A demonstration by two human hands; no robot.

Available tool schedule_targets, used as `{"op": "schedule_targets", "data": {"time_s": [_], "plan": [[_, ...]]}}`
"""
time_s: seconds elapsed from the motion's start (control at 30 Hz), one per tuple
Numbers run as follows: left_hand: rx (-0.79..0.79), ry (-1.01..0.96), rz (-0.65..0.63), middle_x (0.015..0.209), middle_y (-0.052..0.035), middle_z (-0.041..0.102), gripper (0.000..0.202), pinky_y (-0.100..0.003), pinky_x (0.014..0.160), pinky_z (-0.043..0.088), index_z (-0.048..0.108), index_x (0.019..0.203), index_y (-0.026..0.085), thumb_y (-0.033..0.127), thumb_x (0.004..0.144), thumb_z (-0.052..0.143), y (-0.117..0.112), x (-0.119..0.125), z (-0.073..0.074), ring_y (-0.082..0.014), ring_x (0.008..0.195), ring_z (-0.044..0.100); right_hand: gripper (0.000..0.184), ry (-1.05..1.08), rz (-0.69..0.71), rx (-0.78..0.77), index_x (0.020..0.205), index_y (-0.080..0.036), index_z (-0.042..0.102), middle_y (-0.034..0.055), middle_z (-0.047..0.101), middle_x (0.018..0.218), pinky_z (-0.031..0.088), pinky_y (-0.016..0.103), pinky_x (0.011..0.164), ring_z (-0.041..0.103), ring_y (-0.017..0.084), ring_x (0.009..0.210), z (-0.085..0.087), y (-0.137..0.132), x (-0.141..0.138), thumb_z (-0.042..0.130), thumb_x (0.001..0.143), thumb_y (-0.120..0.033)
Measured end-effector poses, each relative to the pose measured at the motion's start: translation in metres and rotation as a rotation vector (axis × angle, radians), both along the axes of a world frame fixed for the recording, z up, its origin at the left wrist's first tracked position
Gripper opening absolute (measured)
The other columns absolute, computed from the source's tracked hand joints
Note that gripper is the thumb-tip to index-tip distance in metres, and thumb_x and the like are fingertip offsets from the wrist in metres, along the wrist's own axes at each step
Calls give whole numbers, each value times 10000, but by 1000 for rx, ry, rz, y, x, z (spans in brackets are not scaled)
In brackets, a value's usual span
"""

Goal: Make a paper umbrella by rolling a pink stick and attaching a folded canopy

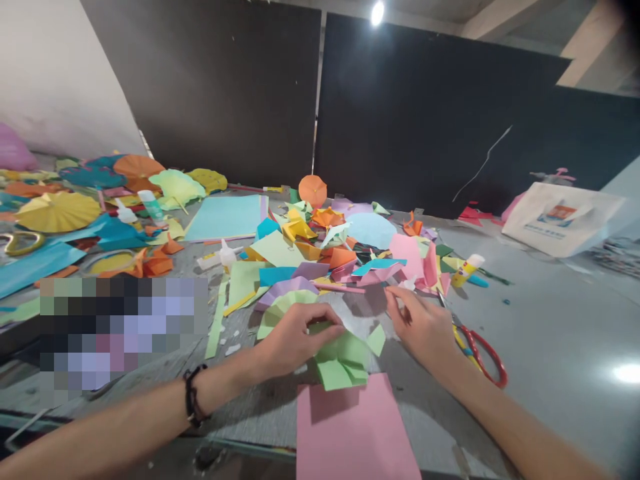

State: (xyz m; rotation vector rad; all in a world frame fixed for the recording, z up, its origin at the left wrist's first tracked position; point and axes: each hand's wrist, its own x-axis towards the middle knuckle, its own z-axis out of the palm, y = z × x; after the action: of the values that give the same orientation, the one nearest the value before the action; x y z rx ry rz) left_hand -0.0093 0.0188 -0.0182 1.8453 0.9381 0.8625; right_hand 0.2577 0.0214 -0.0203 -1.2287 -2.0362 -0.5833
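My left hand (303,333) pinches the upper edge of a folded light green paper (341,367) between thumb and fingers. The paper's lower end hangs above a pink sheet (357,437) at the table's near edge. To the right, my right hand (423,327) is closed, thumb against fingertips; whatever is between them is too small to make out. A small green paper piece (377,340) shows between the hands. Behind my left hand lie a pleated green paper fan (280,310) and a purple one (287,288). Red-handled scissors (493,360) rest beside my right forearm.
A heap of coloured paper scraps (325,243) spreads across the table's middle. Around it are a white glue bottle (227,255), a yellow glue stick (468,270) and blue sheets (225,217). Paper fans (60,212) pile up leftward. A white bag (560,217) stands far right.
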Motion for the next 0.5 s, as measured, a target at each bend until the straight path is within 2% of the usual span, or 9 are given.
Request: {"op": "schedule_targets", "data": {"time_s": [0.13,0.2,0.27,0.37,0.5], "plan": [[46,40,24,869,-40,762,184,-267,663,427,741,876,180,345,939,688,-3,1,-4,-175,795,634,143,-29,311,74,1080,-205,674,45,801,915,592,277,765,770,168,816,16,-21,-6,552,1022,-159],[67,15,48,868,-39,764,156,-274,687,451,729,859,180,328,910,725,-2,2,-6,-182,802,647,164,-99,500,84,1115,-197,667,61,783,940,611,313,811,758,192,905,21,-30,-12,617,981,-117],[91,-14,69,872,-39,766,140,-286,726,474,719,850,182,312,895,745,-1,2,-8,-188,818,658,180,-163,593,77,1108,-176,673,79,773,973,616,351,849,736,210,965,22,-35,-20,651,956,-80],[104,-29,85,873,-41,762,139,-290,727,475,717,857,184,313,900,742,1,1,-10,-190,821,656,167,-168,610,46,1067,-160,687,85,770,1024,609,388,940,709,222,1041,18,-37,-30,647,953,-44],[97,-1,106,821,-30,730,175,-270,662,434,705,832,178,335,900,742,2,1,-9,-171,772,617,211,-97,511,-3,1161,-141,687,118,758,1117,587,444,1029,681,254,1156,11,-33,-32,639,972,-59]]}}
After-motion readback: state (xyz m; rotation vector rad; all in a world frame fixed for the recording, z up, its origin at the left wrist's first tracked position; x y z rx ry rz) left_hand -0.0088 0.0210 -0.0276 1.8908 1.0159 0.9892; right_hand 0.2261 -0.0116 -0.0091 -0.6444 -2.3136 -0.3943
